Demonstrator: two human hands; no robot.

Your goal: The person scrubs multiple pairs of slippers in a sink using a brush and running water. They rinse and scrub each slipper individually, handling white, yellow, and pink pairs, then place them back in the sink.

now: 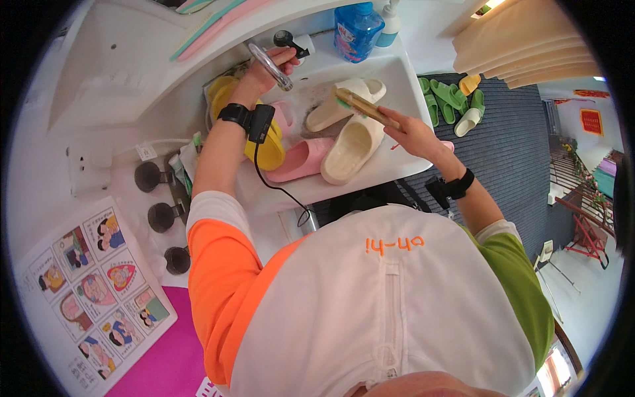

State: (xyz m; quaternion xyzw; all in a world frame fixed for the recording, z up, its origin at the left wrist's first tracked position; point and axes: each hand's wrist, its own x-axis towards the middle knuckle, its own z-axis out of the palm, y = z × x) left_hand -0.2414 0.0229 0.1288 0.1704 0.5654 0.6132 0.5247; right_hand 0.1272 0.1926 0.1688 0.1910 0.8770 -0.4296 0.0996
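My right hand (412, 134) grips a wooden-handled scrub brush (369, 108) with green bristles. The brush lies over a cream slipper (330, 110) in the white sink (409, 94). Nearer me in the basin are another cream slipper (349, 151) and a pink slipper (302, 161). My left hand (270, 67) is behind the curved chrome faucet (270, 67), fingers bent together beside a black holder (292, 42); whether it grips anything is unclear. Below that forearm lie yellow slippers (268, 151), partly hidden by the arm.
A blue detergent bottle (358, 32) and a pump bottle (389, 25) stand on the sink's back rim. Green slippers (446, 99) lie on the dark ribbed mat (511, 129) to the right. Black cup holders (161, 217) line the left wall. A cable (268, 181) hangs from my left wristband.
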